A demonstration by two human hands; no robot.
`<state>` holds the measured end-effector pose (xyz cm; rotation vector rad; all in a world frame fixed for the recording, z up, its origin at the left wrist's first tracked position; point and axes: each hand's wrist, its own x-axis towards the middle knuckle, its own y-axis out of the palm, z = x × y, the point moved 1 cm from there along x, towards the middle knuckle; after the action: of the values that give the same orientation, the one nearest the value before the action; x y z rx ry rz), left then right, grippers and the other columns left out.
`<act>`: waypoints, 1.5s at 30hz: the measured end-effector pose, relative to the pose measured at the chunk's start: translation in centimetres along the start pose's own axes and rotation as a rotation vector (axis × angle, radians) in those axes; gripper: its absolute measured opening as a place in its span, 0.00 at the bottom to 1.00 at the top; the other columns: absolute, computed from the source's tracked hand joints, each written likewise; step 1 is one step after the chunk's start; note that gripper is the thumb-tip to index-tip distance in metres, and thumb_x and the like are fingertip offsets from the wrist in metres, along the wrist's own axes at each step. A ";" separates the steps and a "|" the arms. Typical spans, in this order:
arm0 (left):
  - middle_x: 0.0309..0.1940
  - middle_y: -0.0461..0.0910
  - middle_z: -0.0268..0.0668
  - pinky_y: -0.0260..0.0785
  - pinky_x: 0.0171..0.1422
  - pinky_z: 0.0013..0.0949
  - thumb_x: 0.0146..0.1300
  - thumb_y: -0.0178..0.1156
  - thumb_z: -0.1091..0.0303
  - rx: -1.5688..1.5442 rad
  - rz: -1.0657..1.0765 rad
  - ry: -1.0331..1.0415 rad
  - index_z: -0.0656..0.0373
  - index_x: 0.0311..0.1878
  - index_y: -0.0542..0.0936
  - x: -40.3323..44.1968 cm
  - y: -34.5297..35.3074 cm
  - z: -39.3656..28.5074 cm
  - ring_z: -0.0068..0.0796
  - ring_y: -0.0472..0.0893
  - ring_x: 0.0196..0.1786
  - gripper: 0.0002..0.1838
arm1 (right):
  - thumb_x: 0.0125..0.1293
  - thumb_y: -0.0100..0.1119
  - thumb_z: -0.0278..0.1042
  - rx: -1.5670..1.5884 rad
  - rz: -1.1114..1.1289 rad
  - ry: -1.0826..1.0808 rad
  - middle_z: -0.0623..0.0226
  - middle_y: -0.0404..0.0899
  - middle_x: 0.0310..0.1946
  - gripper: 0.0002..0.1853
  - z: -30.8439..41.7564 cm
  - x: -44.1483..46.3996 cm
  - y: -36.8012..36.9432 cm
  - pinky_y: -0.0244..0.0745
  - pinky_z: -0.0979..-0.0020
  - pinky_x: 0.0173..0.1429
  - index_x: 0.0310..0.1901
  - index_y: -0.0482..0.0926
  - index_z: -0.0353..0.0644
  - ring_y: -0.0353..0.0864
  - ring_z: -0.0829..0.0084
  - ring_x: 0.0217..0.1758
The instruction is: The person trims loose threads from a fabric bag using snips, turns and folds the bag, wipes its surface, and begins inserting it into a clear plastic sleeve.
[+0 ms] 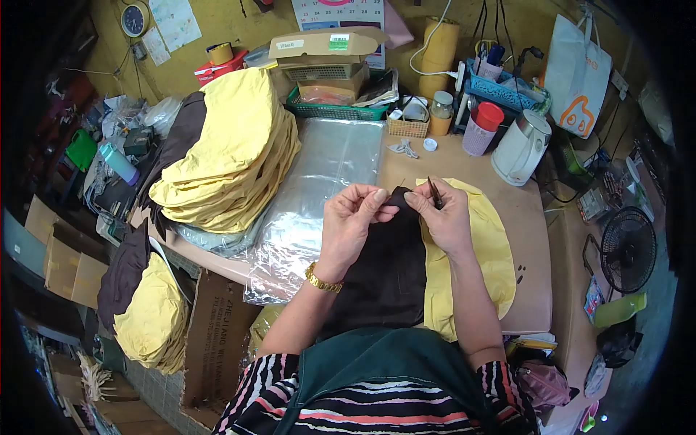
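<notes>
A dark brown and yellow cloth piece lies on the table before me, its brown part [380, 268] on the left and its yellow part [486, 254] on the right. My left hand [357, 217] pinches at the top edge of the brown part; what its fingertips hold is too small to name. Close beside it, my right hand [444, 217] grips the same brown edge between thumb and finger. A small dark tool [434, 191], perhaps thread snips, also sits in my right hand, pointing up. The two hands are slightly apart.
Stacked yellow and brown cloth [225, 152] stands at the left, beside clear plastic sheets [319, 174]. Behind are a green basket [341, 111], a pink cup [478, 138] and a kettle [520, 148]. A cardboard box [214, 341] is below left; a black fan [628, 250] stands right.
</notes>
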<state>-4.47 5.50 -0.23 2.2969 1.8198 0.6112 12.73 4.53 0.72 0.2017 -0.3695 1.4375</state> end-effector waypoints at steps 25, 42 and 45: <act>0.37 0.82 0.45 0.81 0.45 0.29 0.74 0.52 0.64 -0.071 0.038 -0.050 0.65 0.40 0.71 0.2 1.1 0.5 0.29 0.85 0.37 0.11 | 0.57 0.71 0.34 -0.390 -0.124 -0.228 0.67 0.73 0.33 0.24 3.5 -1.6 -0.6 0.71 0.72 0.37 0.54 0.73 0.41 0.74 0.73 0.33; 0.55 0.75 0.42 0.67 0.40 0.29 0.54 0.72 0.63 1.195 -0.375 0.765 0.60 0.55 0.79 1.4 -6.0 -2.8 0.32 0.74 0.45 0.25 | 0.59 0.69 0.27 -0.055 -0.075 -0.092 0.73 0.66 0.23 0.10 1.1 -0.8 -1.2 0.61 0.76 0.32 0.28 0.78 0.32 0.64 0.82 0.26; 0.48 0.79 0.39 0.68 0.40 0.30 0.53 0.72 0.65 0.896 0.036 0.267 0.57 0.54 0.82 -0.3 -2.5 -5.0 0.30 0.74 0.42 0.23 | 0.59 0.69 0.27 -0.101 -0.069 -0.133 0.73 0.66 0.22 0.10 1.0 -0.8 -0.8 0.60 0.77 0.31 0.28 0.78 0.32 0.63 0.82 0.26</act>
<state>-8.82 5.23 3.36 2.8679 2.5641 0.0799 13.30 3.30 1.37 0.2274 -0.5377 1.3372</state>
